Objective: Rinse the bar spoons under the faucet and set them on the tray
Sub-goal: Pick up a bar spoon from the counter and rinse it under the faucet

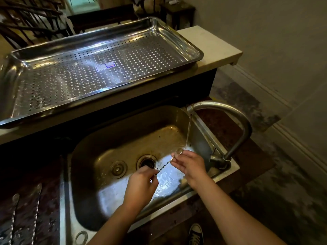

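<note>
Inside, the sink holds water — left hand, right hand hold bar spoon.

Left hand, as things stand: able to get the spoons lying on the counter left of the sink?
Probably not yet: the left hand pinches the bar spoon under the stream. Nothing blocks the way to the counter spoons; the hand is just occupied.

Twisted bar spoon slants under the running faucet (bowl uppermost).
</note>
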Motion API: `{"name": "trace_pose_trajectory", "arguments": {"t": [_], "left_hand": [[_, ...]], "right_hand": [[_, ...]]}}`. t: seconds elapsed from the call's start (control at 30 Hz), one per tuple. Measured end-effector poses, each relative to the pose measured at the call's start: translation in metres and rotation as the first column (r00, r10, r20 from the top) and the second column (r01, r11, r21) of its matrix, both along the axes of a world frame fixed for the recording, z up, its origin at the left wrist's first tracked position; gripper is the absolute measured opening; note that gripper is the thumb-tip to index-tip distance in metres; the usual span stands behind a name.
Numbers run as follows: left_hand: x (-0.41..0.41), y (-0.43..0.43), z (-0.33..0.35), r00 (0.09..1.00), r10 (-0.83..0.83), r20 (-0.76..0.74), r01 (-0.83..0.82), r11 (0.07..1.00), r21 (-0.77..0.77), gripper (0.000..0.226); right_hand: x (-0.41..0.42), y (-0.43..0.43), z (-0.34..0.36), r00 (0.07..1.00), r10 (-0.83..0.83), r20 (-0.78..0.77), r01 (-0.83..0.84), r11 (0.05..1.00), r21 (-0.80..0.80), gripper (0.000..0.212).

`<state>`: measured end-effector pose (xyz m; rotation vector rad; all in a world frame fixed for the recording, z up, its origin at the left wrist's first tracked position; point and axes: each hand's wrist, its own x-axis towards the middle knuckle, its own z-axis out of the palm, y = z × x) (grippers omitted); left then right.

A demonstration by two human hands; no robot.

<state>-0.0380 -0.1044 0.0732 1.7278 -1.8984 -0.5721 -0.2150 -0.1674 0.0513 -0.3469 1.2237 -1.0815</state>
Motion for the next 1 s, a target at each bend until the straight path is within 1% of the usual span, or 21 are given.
{"name": "trace_pose_trajectory", "arguments": {"t": [0.13, 0.3, 0.43, 0.53, 0.6, 0.73, 0.83, 0.93, 1.0], "left_hand": [[-0.003, -0.004, -0.001, 1.000, -0.012, 0.004, 0.012, 1.000, 0.003, 0.021], [-0.008, -0.012, 0.000, 1.000, 0.007, -0.015, -0.007, 1.000, 0.021, 0.021], [-0.010, -0.017, -0.001, 0.999, 0.020, -0.050, -0.019, 1.000, 0.020, 0.020], [-0.014, -0.021, -0.003, 0.998, 0.041, -0.049, -0.040, 0.999, 0.024, 0.020], [-0.015, -0.022, -0.004, 0.997, 0.047, -0.059, -0.046, 0.999, 0.026, 0.020], [-0.019, -0.026, -0.004, 0.998, 0.037, -0.060, -0.035, 0.999, 0.021, 0.020], [-0.021, -0.029, -0.003, 0.998, 0.035, -0.042, -0.034, 0.999, 0.024, 0.020], [-0.019, -0.029, -0.005, 0.999, 0.032, -0.044, -0.030, 0.999, 0.030, 0.019], [-0.019, -0.029, -0.005, 0.999, 0.026, -0.044, -0.025, 0.999, 0.033, 0.019]], "right_hand": [[-0.006, -0.008, 0.001, 0.996, -0.070, 0.054, 0.069, 0.997, 0.034, 0.016], [-0.009, -0.010, -0.004, 0.998, -0.048, 0.028, 0.049, 0.999, -0.023, 0.009], [-0.010, -0.015, -0.006, 0.995, -0.088, 0.044, 0.088, 0.996, -0.004, 0.014], [-0.010, -0.019, -0.007, 0.997, -0.059, 0.040, 0.059, 0.998, -0.021, 0.023], [-0.012, -0.021, -0.007, 0.998, -0.048, 0.040, 0.049, 0.998, -0.032, 0.017], [-0.013, -0.026, -0.008, 0.994, -0.107, 0.033, 0.107, 0.994, -0.014, 0.002], [-0.012, -0.027, -0.010, 0.993, -0.114, 0.033, 0.114, 0.994, 0.002, 0.003], [-0.013, -0.027, -0.011, 0.994, -0.111, 0.006, 0.111, 0.994, 0.012, 0.014], [-0.013, -0.027, -0.009, 0.994, -0.106, -0.011, 0.107, 0.994, 0.004, 0.009]]}}
